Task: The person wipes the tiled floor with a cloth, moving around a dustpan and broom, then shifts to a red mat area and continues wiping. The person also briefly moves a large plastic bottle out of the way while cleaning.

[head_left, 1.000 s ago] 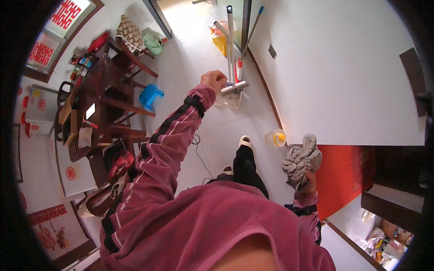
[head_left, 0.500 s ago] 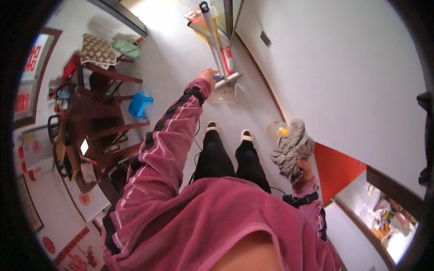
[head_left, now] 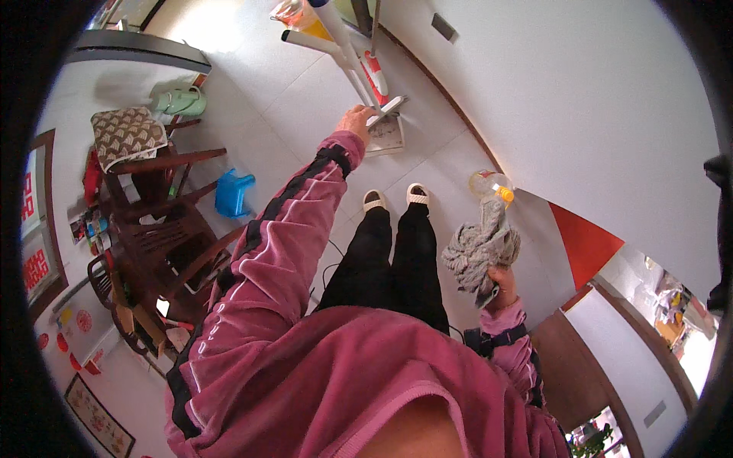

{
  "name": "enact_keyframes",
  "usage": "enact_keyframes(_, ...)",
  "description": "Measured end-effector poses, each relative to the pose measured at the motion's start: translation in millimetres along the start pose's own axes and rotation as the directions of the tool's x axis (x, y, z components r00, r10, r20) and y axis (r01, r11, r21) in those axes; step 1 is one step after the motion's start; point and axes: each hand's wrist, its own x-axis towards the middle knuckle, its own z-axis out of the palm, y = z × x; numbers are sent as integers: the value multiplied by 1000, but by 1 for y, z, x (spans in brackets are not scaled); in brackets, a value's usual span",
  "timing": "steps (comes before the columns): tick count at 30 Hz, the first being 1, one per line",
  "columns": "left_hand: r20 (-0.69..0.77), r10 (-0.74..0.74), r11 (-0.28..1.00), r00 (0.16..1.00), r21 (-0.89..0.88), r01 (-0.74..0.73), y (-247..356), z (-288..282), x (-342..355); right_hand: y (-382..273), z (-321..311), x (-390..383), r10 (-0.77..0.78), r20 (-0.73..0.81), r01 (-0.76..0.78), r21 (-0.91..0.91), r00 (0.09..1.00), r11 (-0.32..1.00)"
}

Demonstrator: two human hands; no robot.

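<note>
My right hand [head_left: 500, 287] is closed round a bunched, twisted grey cloth [head_left: 482, 248], held low to the right of my legs. My left arm reaches forward. Its hand [head_left: 356, 122], fingers loosely extended, overlaps the lower ends of a white pole [head_left: 336, 37] and a grey pole in the picture; I see nothing in it, and whether it touches them I cannot tell. Beside the hand is a pale dustpan [head_left: 386, 136] on the floor, with a red-and-white brush [head_left: 373, 75] behind it. A clear bottle with a yellow cap [head_left: 505, 194] stands beyond the cloth.
A blue plastic stool [head_left: 234, 194] and dark wooden chairs [head_left: 168, 248] line the left side, one with a patterned cushion [head_left: 128, 136]. The white wall [head_left: 595, 99] runs along the right. Near the poles' tops sits an orange-yellow bag [head_left: 304, 19]. A cable lies by my legs.
The view has shifted, so the chairs sit further left and the bottle shows more fully. My left hand stays stretched forward near the dustpan. The grey cloth remains in my right hand, slightly lower.
</note>
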Motion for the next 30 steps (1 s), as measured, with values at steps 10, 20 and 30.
enact_keyframes(10, -85, -205, 962, 975, 166, 217, 43, -22, -12, -38, 12, 12, 32, 35, -31, -34, 999, 999)
enact_keyframes(20, 144, -427, 879, 893, -165, 447, 44, -63, -30, -48, 38, 45, -65, 131, 96, -248, 989, 964)
enact_keyframes(30, 262, 19, 297, 965, -923, 245, 161, -142, -102, -64, 137, 101, -143, 272, 154, -17, 952, 988)
